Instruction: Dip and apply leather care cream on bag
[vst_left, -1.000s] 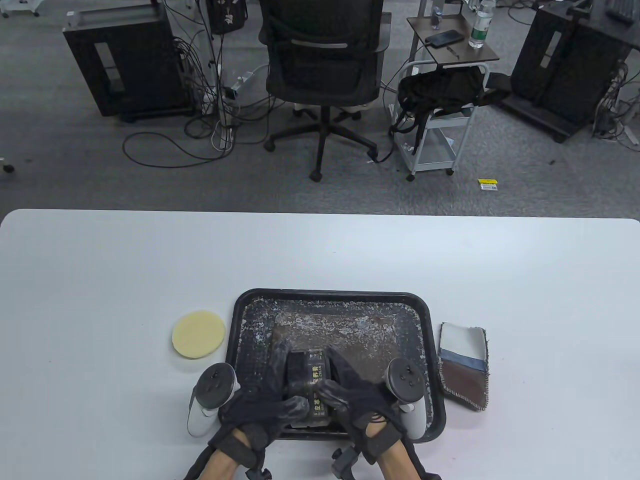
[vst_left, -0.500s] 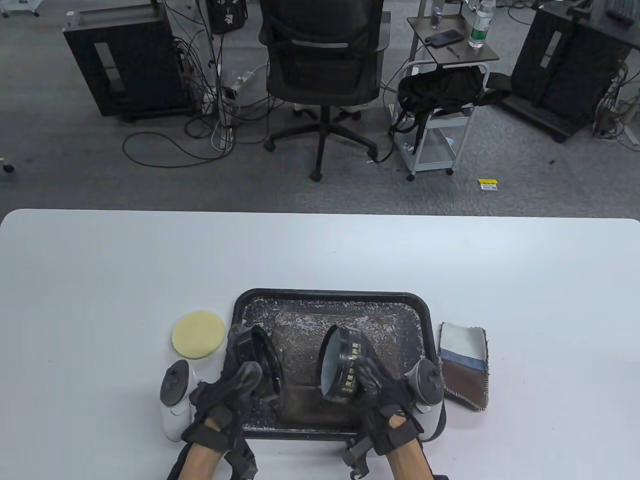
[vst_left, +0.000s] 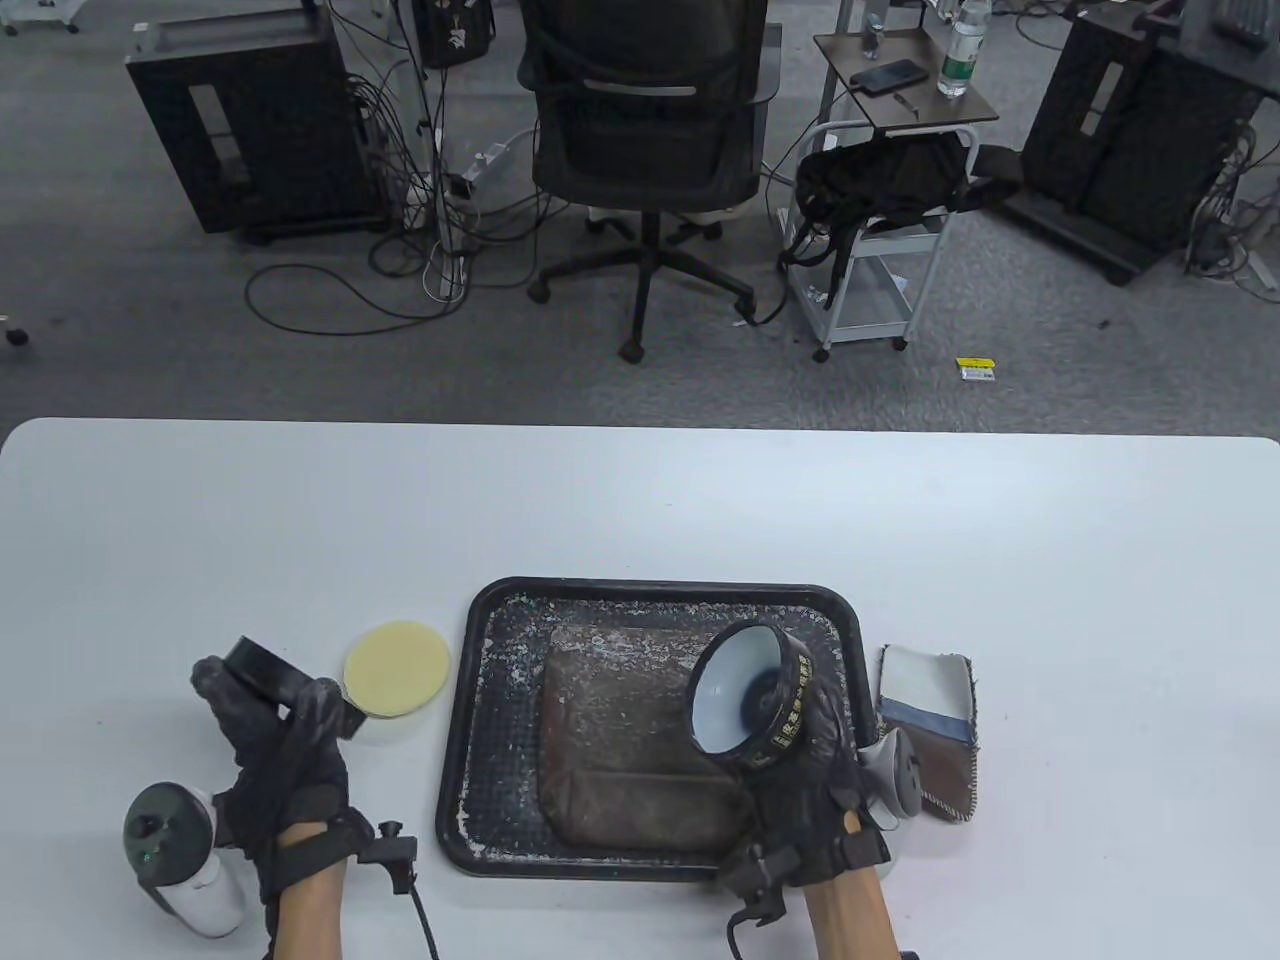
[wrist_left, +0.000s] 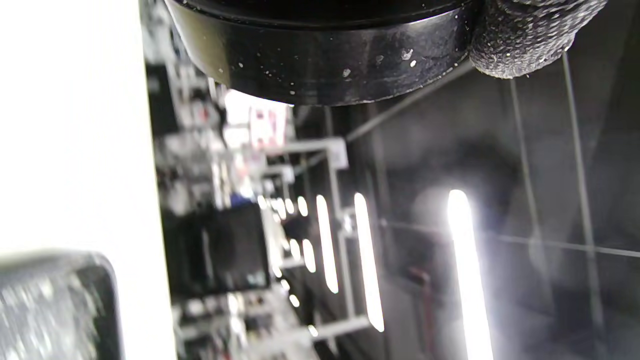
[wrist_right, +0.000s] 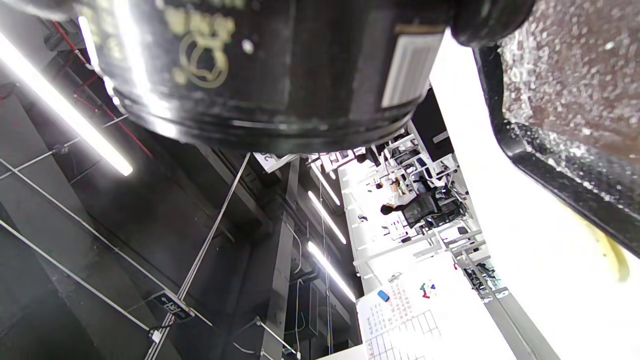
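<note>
Your right hand (vst_left: 810, 790) grips the open cream jar (vst_left: 750, 695), fingers curled round its black wall, and holds it tilted above the right part of the black tray (vst_left: 480, 640), its pale interior facing up and away from you. Your left hand (vst_left: 285, 750) grips the black lid (vst_left: 262, 672), lifted off to the left of the tray, just beside the yellow sponge pad (vst_left: 397, 668) that lies on the white table (vst_left: 640, 500). The left wrist view confirms a fingertip (wrist_left: 525, 35) pressed on the lid's rim. The brown leather bag (vst_left: 630, 740) lies flat in the tray, below and left of the jar; its surface and the tray floor are flecked with pale residue.

Judgement: the jar is open and the lid is to be parked. Set the lid down on bare table, clear of the sponge pad, so the pad lies free to be picked up. Level the jar before dipping; at this tilt the cream may shift toward the rim. Keep the jar over the tray so any drip lands there. A folded cloth (vst_left: 930, 730) lies right of the tray, untouched.
</note>
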